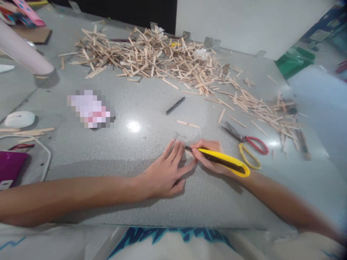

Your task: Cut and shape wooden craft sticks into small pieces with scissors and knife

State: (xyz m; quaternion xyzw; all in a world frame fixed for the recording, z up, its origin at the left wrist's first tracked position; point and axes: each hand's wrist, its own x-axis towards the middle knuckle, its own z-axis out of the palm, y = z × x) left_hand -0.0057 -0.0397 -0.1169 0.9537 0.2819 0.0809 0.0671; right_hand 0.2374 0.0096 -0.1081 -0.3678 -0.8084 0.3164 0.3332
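My right hand is closed around a yellow utility knife, its blade tip pointing left onto the grey table. A small wooden stick piece lies under the blade tip. My left hand lies flat on the table with fingers stretched out, its fingertips pressing beside the stick, right next to the blade.
A big heap of wooden sticks covers the far side and trails right. Red-and-yellow scissors lie right of my hands. A dark pen and a loose stick lie beyond. A white mouse and a magenta object sit at left.
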